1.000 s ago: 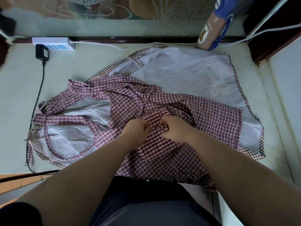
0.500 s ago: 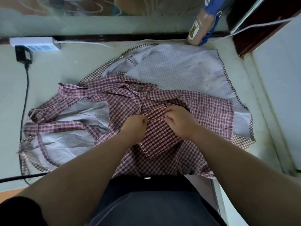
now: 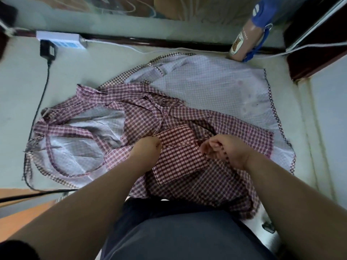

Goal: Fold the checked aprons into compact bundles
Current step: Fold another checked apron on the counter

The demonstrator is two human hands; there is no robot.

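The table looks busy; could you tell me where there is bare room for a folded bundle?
Far left, between the power strip, the black cable and the red checked apron. A narrow strip right of the pale apron. The middle is crowded with cloth.

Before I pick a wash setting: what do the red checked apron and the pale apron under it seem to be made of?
The red-and-white checked apron looks like thin matt woven cloth, perhaps cotton: it creases and lies limp. The pale, faintly checked apron beneath it looks smoother and slightly glossy, maybe a coated backing: light glints on its wrinkles. Fibre cannot be told.
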